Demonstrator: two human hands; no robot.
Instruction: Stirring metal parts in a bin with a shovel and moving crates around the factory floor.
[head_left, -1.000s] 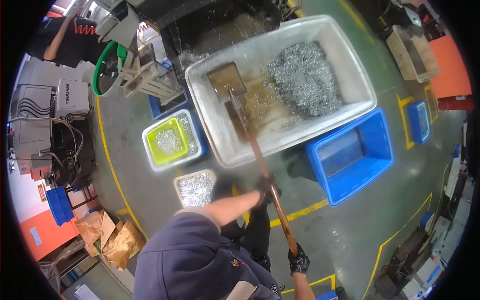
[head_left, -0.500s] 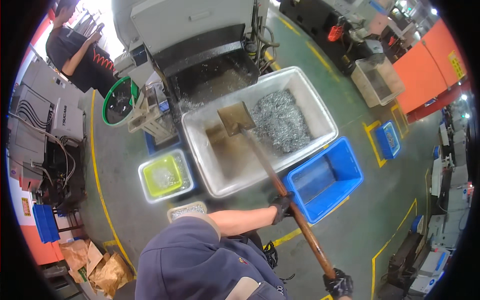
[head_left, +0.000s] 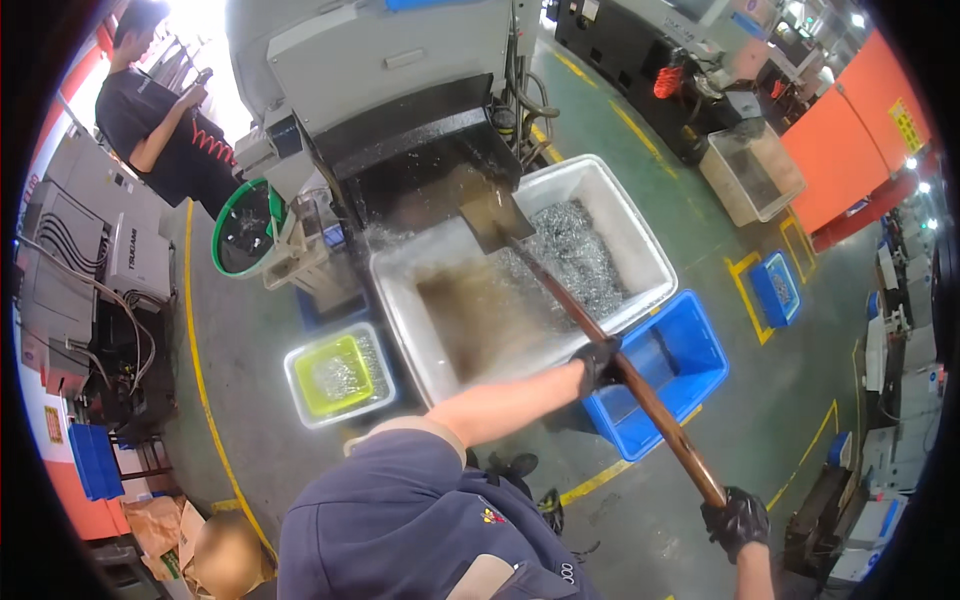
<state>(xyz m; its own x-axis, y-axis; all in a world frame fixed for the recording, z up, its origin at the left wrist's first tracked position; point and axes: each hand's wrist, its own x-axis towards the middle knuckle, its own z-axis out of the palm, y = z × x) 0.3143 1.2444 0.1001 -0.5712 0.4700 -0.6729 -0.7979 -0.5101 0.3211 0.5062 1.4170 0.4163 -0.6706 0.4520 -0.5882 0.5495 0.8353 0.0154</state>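
Both my hands, in black gloves, are wrapped round the wooden handle of a shovel (head_left: 655, 405). My left hand (head_left: 598, 365) grips it mid-shaft, above the blue bin (head_left: 705, 375). My right hand (head_left: 738, 520) closes on its near end, at the lower right. The flat, brownish metal blade lies at the far rim of a white tub (head_left: 400, 335), by the dark chute (head_left: 420, 195) of a grey machine. Silvery metal chips (head_left: 570, 255) are heaped in the tub's right part, while brownish residue covers its left floor. Whether the blade carries chips is unclear.
Left of the tub are a white tray holding a lime-green basin (head_left: 345, 378) and a green-rimmed round bin (head_left: 217, 240). A co-worker (head_left: 150, 120) in dark clothes stands far left. A beige bin (head_left: 715, 170) and small blue crate (head_left: 777, 290) stand at right.
The shovel has moved away from me and to the right, its blade going from over the tub to its far rim. Both hands have moved up and right with the handle.
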